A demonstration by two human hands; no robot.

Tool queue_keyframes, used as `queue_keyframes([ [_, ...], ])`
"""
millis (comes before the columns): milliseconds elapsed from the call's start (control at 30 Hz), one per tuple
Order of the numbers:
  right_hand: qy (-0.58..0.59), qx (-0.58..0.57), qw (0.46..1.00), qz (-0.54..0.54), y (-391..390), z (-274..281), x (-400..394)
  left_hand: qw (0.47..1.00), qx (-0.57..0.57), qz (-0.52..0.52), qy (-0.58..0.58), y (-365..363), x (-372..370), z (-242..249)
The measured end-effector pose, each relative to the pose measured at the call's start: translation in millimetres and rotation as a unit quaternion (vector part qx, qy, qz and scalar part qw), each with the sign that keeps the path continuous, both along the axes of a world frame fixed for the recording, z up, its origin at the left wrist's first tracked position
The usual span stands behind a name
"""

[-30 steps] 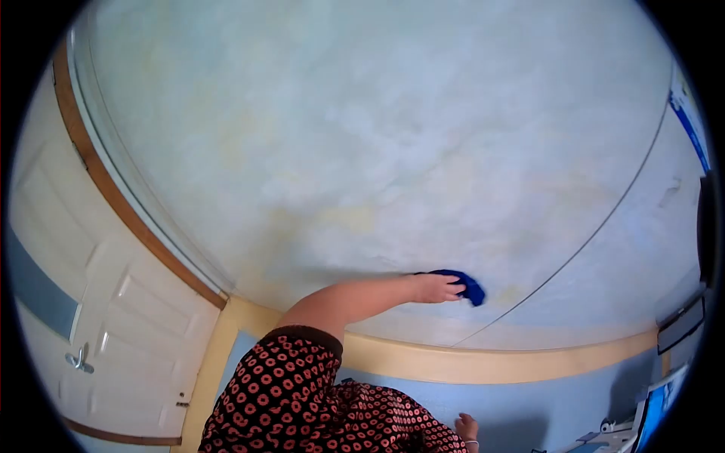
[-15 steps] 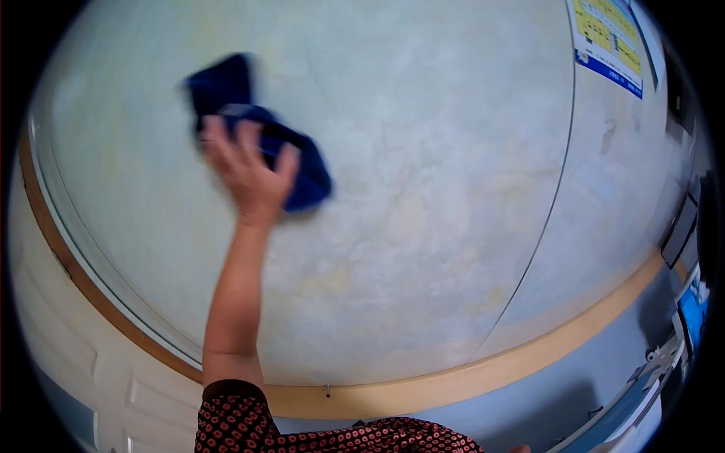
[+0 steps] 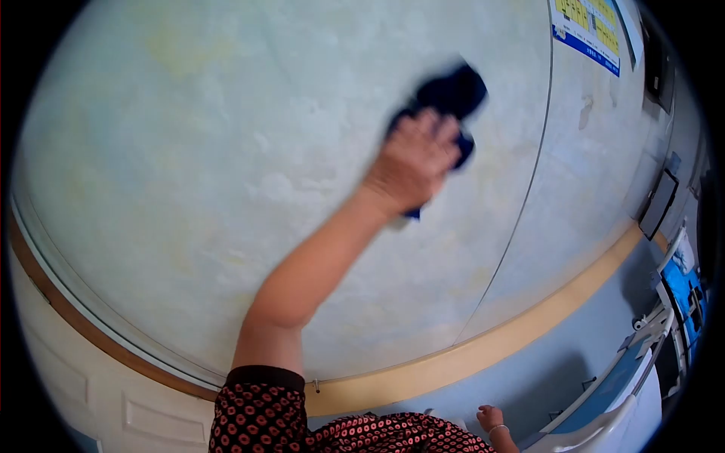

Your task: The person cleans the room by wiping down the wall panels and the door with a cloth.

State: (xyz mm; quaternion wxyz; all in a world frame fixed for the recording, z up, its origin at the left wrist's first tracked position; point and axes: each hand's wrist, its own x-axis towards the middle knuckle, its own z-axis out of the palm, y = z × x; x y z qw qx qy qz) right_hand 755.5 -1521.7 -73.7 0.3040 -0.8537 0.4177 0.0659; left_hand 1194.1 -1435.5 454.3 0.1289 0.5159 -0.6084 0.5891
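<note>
My left hand (image 3: 415, 158) presses a dark blue cloth (image 3: 453, 90) against the pale, mottled wall (image 3: 302, 151). Its fingers are spread over the cloth, and folds stick out above and below them; motion blurs both slightly. Low on the right, my right hand (image 3: 491, 417), with a bracelet at the wrist, hangs away from the wall. Its fingers look loosely curled, and I see nothing in them.
A yellow and blue poster (image 3: 589, 34) hangs at upper right, beyond a thin wall seam (image 3: 521, 215). A tan rail (image 3: 423, 374) with a small hook (image 3: 317, 386) runs below. A bed with a pale frame (image 3: 612, 423) stands at right, a white panelled door (image 3: 162, 415) at lower left.
My left hand has swept the cloth rightward across the wall. The view has shifted a little to the left, and my right hand now shows more fully at the bottom.
</note>
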Motion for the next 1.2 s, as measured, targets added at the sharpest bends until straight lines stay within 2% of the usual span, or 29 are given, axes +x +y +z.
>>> queue_keyframes([
  [67, -0.009, -0.005, 1.0, -0.017, -7.5, -4.1, -11.9, 0.993, 0.084, -0.077, 0.017, -31.6, -4.8, -69.2],
  [100, 0.015, -0.008, 1.0, -0.012, -12.8, -8.6, -17.2, 0.992, 0.107, -0.073, 0.014, -45.2, -8.2, -108.2],
  [167, 0.033, -0.011, 0.999, -0.01, -24.5, -13.8, -27.8, 0.972, 0.233, -0.037, -0.005, -51.4, -10.1, -186.2],
  [200, 0.034, -0.011, 0.999, -0.015, -31.0, -14.5, -37.8, 0.948, 0.31, 0.023, -0.065, -48.5, -12.0, -223.0],
  [233, 0.035, -0.011, 0.999, -0.02, -38.1, -14.4, -46.3, 0.936, 0.34, 0.036, -0.086, -45.6, -9.3, -264.8],
  [300, 0.025, -0.016, 0.998, -0.054, -58.3, -17.5, -67.0, 0.919, 0.384, 0.014, -0.086, -31.6, -4.0, -304.9],
  [333, 0.019, -0.02, 0.996, -0.085, -74.7, -21.5, -78.5, 0.919, 0.384, 0.014, -0.09, -33.3, -3.0, -299.2],
  [400, 0.071, -0.147, 0.986, -0.035, -116.1, -28.5, -107.1, 0.925, 0.376, 0.005, -0.054, -32.1, -9.8, -282.3],
  [433, 0.067, -0.14, 0.981, -0.115, -139.5, -21.5, -123.1, 0.925, 0.377, 0.009, -0.056, -33.0, -15.1, -263.8],
  [467, 0.061, -0.132, 0.97, -0.196, -159.0, -3.0, -136.3, 0.94, 0.342, 0.0, -0.014, -36.7, -19.3, -233.2],
  [500, 0.03, -0.228, 0.949, -0.213, -170.3, 16.9, -150.2, 0.952, 0.306, -0.007, 0.028, -39.9, -23.5, -200.3],
  [533, 0.009, -0.225, 0.954, -0.198, -195.1, 45.2, -168.5, 0.963, 0.267, 0.006, 0.024, -42.5, -27.1, -164.0],
  [567, -0.167, -0.339, 0.89, -0.257, -216.4, 30.3, -192.6, 0.973, 0.228, 0.02, 0.021, -44.2, -30.6, -125.7],
  [600, -0.099, -0.444, 0.874, -0.169, -248.8, 26.8, -227.8, 0.984, 0.169, 0.051, 0.003, -44.0, -32.9, -87.5],
  [633, -0.139, -0.52, 0.824, -0.178, -275.9, 35.9, -248.6, 0.991, 0.107, 0.08, -0.018, -44.0, -32.6, -47.8],
  [667, 0.011, -0.486, 0.851, -0.196, -281.2, 57.7, -265.7, 0.993, 0.047, 0.111, -0.015, -42.5, -29.6, -9.0],
  [700, 0.164, -0.44, 0.857, -0.21, -278.7, 93.4, -274.5, 0.984, -0.021, 0.171, -0.049, -36.2, -24.8, 28.4],
  [733, 0.284, -0.328, 0.865, -0.253, -271.9, 139.6, -259.1, 0.971, -0.076, 0.225, -0.039, -28.5, -22.1, 67.2],
  [767, 0.279, -0.331, 0.866, -0.251, -266.9, 168.8, -242.0, 0.947, -0.162, 0.275, -0.039, -22.7, -13.1, 100.6],
  [800, 0.255, -0.319, 0.86, -0.306, -261.7, 191.2, -227.8, 0.929, -0.228, 0.284, -0.061, -18.8, -3.7, 135.2],
  [833, 0.23, -0.305, 0.851, -0.36, -264.0, 200.6, -222.1, 0.929, -0.278, 0.236, -0.068, -17.2, 6.8, 166.8],
  [900, 0.244, -0.271, 0.865, -0.345, -286.5, 182.0, -237.3, 0.913, -0.32, 0.245, -0.067, -29.6, 12.2, 203.5],
  [967, 0.286, -0.343, 0.86, -0.248, -303.2, 168.5, -251.9, 0.91, -0.323, 0.237, -0.108, -56.0, 14.8, 210.7],
  [1000, 0.285, -0.342, 0.861, -0.246, -306.1, 172.2, -258.4, 0.923, -0.299, 0.225, -0.093, -74.2, 2.1, 202.7],
  [1067, 0.35, -0.437, 0.795, -0.236, -311.1, 185.1, -275.5, 0.956, -0.219, 0.184, -0.065, -117.1, -20.6, 169.5],
  [1100, 0.349, -0.436, 0.795, -0.236, -311.5, 191.6, -281.0, 0.97, -0.178, 0.159, -0.054, -139.2, -30.5, 145.6],
  [1167, 0.349, -0.348, 0.792, -0.361, -309.8, 213.1, -287.7, 0.99, -0.098, 0.097, -0.022, -182.0, -45.9, 86.5],
  [1200, 0.303, -0.261, 0.827, -0.395, -309.7, 230.4, -284.7, 0.995, -0.064, 0.061, -0.036, -199.8, -47.6, 49.4],
])
